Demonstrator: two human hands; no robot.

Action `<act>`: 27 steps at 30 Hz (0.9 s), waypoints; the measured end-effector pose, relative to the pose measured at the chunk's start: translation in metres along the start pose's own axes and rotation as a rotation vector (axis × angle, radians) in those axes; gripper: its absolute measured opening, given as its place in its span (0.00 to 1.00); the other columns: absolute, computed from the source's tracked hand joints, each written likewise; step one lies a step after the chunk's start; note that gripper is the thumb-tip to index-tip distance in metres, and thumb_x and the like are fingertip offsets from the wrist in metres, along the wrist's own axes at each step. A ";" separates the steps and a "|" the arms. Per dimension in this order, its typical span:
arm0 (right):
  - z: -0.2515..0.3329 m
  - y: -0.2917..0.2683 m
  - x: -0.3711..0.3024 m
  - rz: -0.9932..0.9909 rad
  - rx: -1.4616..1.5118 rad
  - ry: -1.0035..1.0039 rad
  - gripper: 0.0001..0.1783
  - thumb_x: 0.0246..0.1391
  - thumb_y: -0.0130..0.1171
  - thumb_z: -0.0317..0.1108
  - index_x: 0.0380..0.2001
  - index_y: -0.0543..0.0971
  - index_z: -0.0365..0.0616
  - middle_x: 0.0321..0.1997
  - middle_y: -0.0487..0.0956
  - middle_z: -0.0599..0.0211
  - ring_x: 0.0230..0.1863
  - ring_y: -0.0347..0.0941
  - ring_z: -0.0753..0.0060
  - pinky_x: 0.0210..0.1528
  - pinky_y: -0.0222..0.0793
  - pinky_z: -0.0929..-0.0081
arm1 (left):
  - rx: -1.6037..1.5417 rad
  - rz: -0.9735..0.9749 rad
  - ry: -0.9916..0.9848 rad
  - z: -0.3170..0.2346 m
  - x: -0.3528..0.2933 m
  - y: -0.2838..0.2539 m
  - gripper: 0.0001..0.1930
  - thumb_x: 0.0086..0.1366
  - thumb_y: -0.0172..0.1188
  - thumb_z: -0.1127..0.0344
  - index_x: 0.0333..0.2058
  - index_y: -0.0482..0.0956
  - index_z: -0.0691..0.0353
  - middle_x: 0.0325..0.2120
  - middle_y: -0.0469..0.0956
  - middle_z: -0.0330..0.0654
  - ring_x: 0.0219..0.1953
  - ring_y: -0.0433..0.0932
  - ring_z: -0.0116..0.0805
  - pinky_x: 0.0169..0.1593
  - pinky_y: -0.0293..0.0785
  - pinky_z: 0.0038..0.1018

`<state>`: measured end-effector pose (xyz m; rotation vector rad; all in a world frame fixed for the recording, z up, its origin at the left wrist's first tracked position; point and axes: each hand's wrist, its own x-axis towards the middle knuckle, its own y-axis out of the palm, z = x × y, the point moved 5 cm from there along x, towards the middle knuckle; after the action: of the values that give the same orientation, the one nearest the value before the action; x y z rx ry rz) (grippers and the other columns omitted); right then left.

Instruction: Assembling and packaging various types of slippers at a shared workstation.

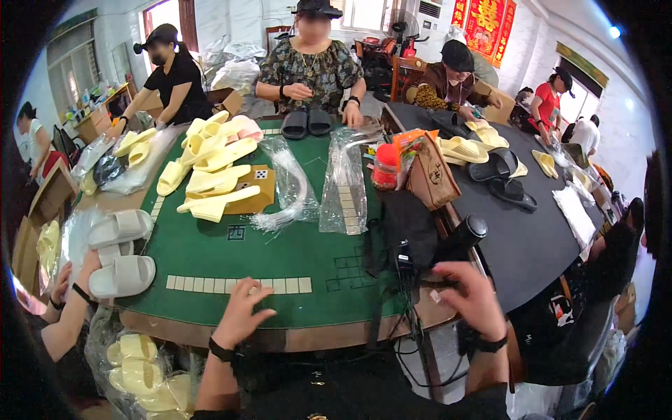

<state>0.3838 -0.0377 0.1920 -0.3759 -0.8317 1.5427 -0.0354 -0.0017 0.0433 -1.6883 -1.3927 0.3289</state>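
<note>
My left hand hovers at the near edge of the green table, thumb and fingers spread, holding nothing. Just behind it lies a row of cream tiles. My right hand is raised by the table's right corner with thumb and fingers apart. Nearest to it are a bundle of black cables and a black cylindrical bottle. A small pale scrap shows by its thumb; I cannot tell whether they touch.
Pale yellow slippers are heaped on the green table, beside clear bags of white ties. Grey slippers sit at left near a co-worker's hands. A red-lidded jar and brown bag stand at right. Several people work around.
</note>
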 end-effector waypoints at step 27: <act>-0.389 -0.285 0.141 -1.024 -0.708 0.333 0.16 0.52 0.65 0.25 0.45 0.77 0.38 0.46 0.76 0.50 0.49 0.74 0.39 0.53 0.69 0.52 | 0.141 0.093 -0.227 -0.018 0.000 0.062 0.23 0.51 0.76 0.60 0.48 0.84 0.42 0.51 0.69 0.39 0.62 0.63 0.44 0.65 0.53 0.46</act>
<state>0.8277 0.1955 0.1561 -0.5709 -1.0484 0.2007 0.0173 -0.0078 0.0069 -1.6405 -1.4197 0.6735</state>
